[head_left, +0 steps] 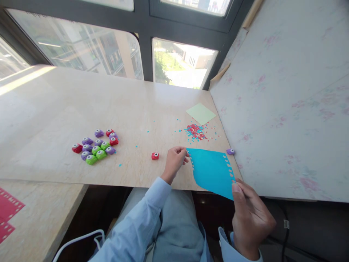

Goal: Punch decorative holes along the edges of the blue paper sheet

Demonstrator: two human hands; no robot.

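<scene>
A sheet of blue paper (pixel 211 169) with rows of small punched holes along its left and right edges hangs between my hands over the counter's front edge. My left hand (pixel 176 160) pinches its upper left corner. At the lower right corner, my right hand (pixel 249 213) grips it between thumb and fingers. A red craft punch (pixel 155 156) lies on the counter just left of my left hand. Beyond the sheet's right edge, a purple craft punch (pixel 230 151) rests close to the wall.
Several purple, green and red craft punches (pixel 98 147) cluster at the left. Red and blue paper bits (pixel 195 131) are heaped beside a pale green sheet (pixel 201 113). Punched red sheets (pixel 9 205) lie on a lower surface at left. A flowered wall (pixel 286 102) bounds the right; windows stand behind.
</scene>
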